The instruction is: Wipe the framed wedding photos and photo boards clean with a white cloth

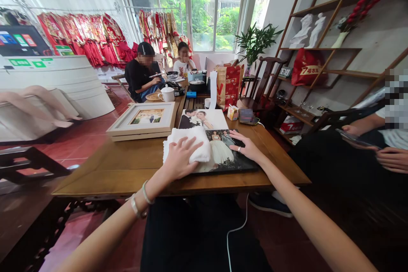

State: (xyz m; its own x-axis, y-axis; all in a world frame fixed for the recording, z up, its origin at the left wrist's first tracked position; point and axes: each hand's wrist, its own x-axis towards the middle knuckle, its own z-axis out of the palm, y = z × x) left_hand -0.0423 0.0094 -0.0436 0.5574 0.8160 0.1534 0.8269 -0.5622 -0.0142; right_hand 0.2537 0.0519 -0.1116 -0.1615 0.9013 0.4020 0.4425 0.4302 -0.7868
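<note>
A glossy wedding photo panel [228, 159] lies flat near the front edge of the wooden table [127, 165]. A folded white towel [188, 136] rests on its left part. My left hand [180, 159] presses on the towel, fingers spread over the cloth. My right hand [245, 146] lies flat on the panel's right side, fingers stretched out, a ring on one finger. A second wedding photo panel [204, 119] lies just behind the first.
Stacked picture frames [143, 121] sit at left on the table. Behind are a white teapot [167, 92], a red bag [228, 85], a small carton [232, 112] and a phone [247, 115]. Two people sit at the far end; another person's hands [392, 157] are at right.
</note>
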